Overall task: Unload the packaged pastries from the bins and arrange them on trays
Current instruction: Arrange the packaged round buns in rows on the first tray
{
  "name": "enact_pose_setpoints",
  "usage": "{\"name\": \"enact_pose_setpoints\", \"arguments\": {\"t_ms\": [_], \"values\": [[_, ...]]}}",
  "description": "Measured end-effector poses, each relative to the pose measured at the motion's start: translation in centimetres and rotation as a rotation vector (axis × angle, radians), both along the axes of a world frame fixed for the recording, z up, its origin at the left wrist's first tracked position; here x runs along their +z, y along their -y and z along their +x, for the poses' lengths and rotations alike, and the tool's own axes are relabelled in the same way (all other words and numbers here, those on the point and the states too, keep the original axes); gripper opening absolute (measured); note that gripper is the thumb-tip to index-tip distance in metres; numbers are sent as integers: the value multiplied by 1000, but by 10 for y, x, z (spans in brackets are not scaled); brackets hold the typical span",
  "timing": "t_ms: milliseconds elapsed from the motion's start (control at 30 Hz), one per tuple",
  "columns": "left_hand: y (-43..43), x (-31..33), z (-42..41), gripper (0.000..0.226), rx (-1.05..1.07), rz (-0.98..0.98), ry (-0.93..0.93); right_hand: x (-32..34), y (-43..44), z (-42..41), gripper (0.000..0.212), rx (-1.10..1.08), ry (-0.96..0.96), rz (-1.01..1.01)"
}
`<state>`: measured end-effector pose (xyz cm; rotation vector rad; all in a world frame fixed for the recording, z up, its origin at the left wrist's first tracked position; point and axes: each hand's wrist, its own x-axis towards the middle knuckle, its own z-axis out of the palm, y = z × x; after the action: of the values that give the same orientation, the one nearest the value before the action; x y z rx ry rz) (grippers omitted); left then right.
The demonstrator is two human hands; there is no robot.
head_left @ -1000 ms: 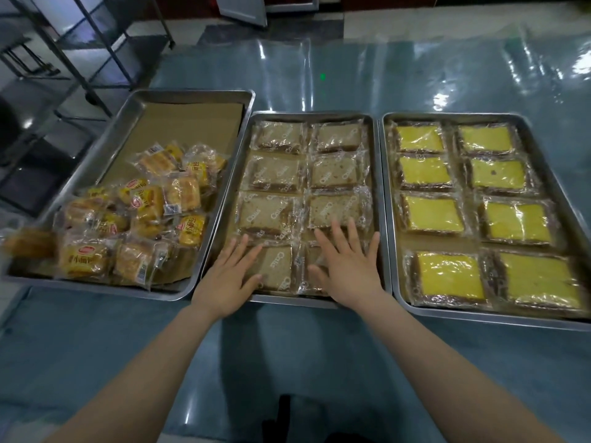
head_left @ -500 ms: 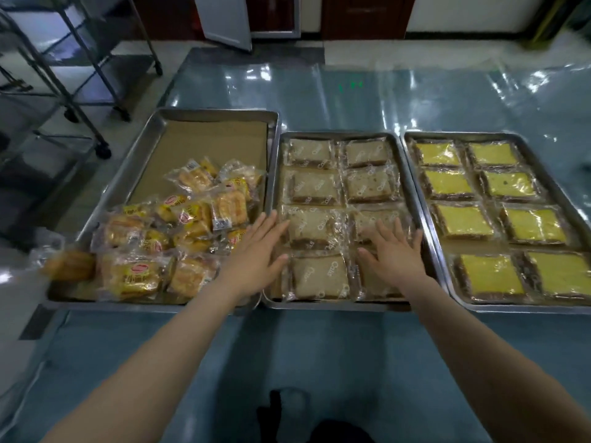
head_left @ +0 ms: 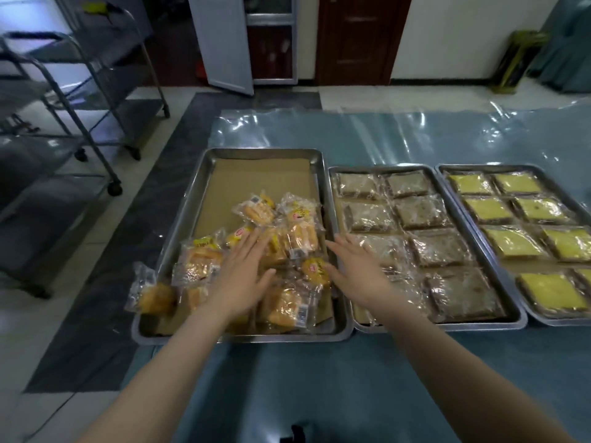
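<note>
Both hands are open and grasp nothing: the left hand (head_left: 243, 276), fingers straight and spread, lies flat over a loose heap of golden packaged pastries (head_left: 297, 233) in the near half of the left tray (head_left: 179, 225), while the right hand (head_left: 358, 271), fingers equally straight, reaches across that tray's right rim with its fingertips at the edge of the heap (whether either palm actually presses on the wrappers cannot be told). The packets lie jumbled, tilted and overlapping, on a brown paper liner (head_left: 256, 177), whose far half lies bare. One packet (head_left: 150, 292) hangs over the tray's left rim, near its front corner. Just beside the left tray on its right, rim against rim, sits the middle tray (head_left: 383, 169), filled with wrapped brown cakes (head_left: 422, 212) laid in two neat columns. One tray further from the left tray on that same side, the right tray (head_left: 473, 167) carries wrapped yellow cakes (head_left: 489, 209), again in two columns. All three rest on a blue table (head_left: 319, 362) under clear plastic sheeting. Off the left tray's left side, on the floor, stands a metal trolley (head_left: 80, 91); well beyond its far end is a dark wooden door (head_left: 351, 36).
</note>
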<state>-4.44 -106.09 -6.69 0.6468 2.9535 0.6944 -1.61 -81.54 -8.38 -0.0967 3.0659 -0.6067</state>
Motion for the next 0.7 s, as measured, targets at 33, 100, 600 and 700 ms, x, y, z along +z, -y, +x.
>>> {"name": "enact_pose_setpoints", "arguments": {"t_ms": [33, 100, 600, 700], "values": [[11, 1, -2, 70, 15, 12, 11, 2, 9, -3, 57, 11, 2, -20], [30, 1, -7, 69, 52, 13, 23, 5, 27, -11, 54, 23, -1, -52], [80, -2, -97, 52, 288, 81, -63, 10, 65, -148, 36, -38, 34, -85], [80, -10, -117, 49, 339, 99, -53, 7, 60, -174, 35, -97, 58, -47]]}}
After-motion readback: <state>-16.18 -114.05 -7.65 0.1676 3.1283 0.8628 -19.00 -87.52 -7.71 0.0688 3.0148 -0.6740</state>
